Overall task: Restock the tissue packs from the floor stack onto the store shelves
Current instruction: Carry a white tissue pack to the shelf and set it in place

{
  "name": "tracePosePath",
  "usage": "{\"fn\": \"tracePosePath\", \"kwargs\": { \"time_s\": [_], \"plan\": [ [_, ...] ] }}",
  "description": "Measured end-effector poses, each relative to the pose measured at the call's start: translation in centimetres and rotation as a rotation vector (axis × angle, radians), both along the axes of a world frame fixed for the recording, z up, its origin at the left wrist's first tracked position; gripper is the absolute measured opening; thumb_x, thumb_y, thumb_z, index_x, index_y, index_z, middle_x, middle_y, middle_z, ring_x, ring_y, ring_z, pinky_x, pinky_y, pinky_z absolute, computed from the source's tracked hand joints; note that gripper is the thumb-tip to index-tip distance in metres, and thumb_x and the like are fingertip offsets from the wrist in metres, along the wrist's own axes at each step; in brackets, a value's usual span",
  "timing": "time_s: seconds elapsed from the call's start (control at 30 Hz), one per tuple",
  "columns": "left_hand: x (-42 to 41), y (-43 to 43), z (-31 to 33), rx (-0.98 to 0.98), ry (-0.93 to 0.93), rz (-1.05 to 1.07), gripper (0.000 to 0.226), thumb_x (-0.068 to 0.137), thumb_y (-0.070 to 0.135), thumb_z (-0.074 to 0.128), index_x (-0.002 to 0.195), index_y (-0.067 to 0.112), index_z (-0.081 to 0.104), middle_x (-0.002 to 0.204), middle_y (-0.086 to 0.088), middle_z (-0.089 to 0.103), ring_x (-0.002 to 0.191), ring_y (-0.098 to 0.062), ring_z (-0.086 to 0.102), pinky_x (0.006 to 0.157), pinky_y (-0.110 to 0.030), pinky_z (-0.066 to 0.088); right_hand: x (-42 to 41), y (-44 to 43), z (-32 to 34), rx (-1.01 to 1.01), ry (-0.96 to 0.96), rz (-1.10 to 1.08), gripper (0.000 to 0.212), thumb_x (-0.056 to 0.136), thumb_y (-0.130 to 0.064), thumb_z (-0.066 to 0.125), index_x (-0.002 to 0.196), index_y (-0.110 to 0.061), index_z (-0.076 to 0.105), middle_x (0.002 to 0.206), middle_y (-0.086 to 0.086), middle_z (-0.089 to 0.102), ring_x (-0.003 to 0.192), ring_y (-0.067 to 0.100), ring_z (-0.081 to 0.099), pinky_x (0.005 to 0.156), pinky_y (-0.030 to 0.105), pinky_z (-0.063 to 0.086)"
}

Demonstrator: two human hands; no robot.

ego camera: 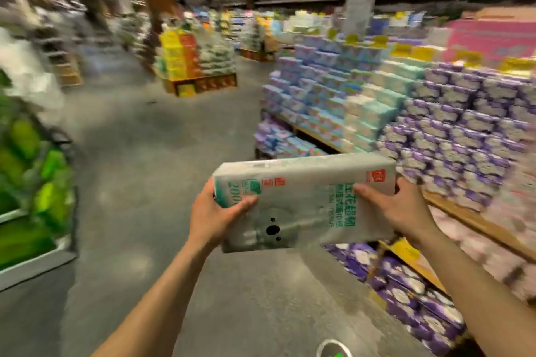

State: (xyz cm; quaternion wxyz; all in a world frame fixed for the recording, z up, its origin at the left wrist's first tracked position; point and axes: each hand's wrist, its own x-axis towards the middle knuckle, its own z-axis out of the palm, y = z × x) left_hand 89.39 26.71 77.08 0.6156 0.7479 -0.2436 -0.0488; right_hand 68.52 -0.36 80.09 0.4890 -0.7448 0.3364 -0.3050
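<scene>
I hold one grey-white tissue pack [301, 197] with green print and a koala face out in front of me at chest height. My left hand [216, 213] grips its left end and my right hand [397, 211] grips its right end. The store shelves [452, 211] run along my right, packed with purple, teal and blue tissue packs; the pack I hold hangs just left of them, over the aisle floor. The floor stack is not in view.
The grey concrete aisle [162, 153] stretches ahead. A low rack of green packs [32, 182] stands on the left. A yellow and orange pallet display [191, 66] sits in the aisle further on. The picture is blurred by motion.
</scene>
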Motion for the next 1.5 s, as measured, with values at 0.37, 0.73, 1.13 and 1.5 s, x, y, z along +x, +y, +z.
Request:
{"fn": "tracePosePath", "kwargs": {
  "time_s": [0.37,0.73,1.13,1.5],
  "plan": [
    [19.0,32.7,3.2,0.119,-0.094,0.649,0.058,0.062,0.037,0.093,0.107,0.038,0.058,0.094,0.022,0.067,0.082,0.010,0.064,0.066,-0.017,0.055,38.1,25.8,0.4,-0.016,-0.057,0.638,0.035,0.074,-0.029,0.086,0.102,-0.017,0.069,0.095,-0.002,0.074,0.081,0.008,0.067,0.069,0.025,0.057],
    [31.6,52.7,4.5,0.059,-0.108,1.064,0.066,0.061,0.039,0.092,0.118,0.033,0.060,0.099,0.011,0.073,0.087,0.001,0.070,0.064,-0.021,0.058,66.1,48.6,2.3,-0.006,-0.097,1.121,0.046,0.066,-0.040,0.086,0.103,-0.018,0.070,0.093,-0.003,0.075,0.085,0.019,0.072,0.071,0.040,0.059],
    [41.5,74.5,8.0,0.168,-0.150,1.528,0.066,0.062,0.045,0.091,0.118,0.046,0.055,0.099,0.022,0.069,0.086,0.016,0.062,0.066,-0.008,0.049,87.8,78.6,7.5,-0.092,-0.154,1.531,0.039,0.069,-0.042,0.086,0.100,-0.024,0.071,0.091,-0.009,0.074,0.082,0.013,0.071,0.066,0.034,0.056],
    [52.4,104.8,10.8,0.255,-0.180,1.610,0.077,0.053,0.061,0.085,0.121,0.042,0.054,0.098,0.024,0.068,0.085,0.013,0.063,0.067,-0.016,0.051,100.2,110.5,9.8,-0.028,-0.202,1.642,0.041,0.067,-0.048,0.086,0.099,-0.027,0.071,0.088,-0.009,0.078,0.079,0.012,0.075,0.071,0.037,0.061]
  ]
}}
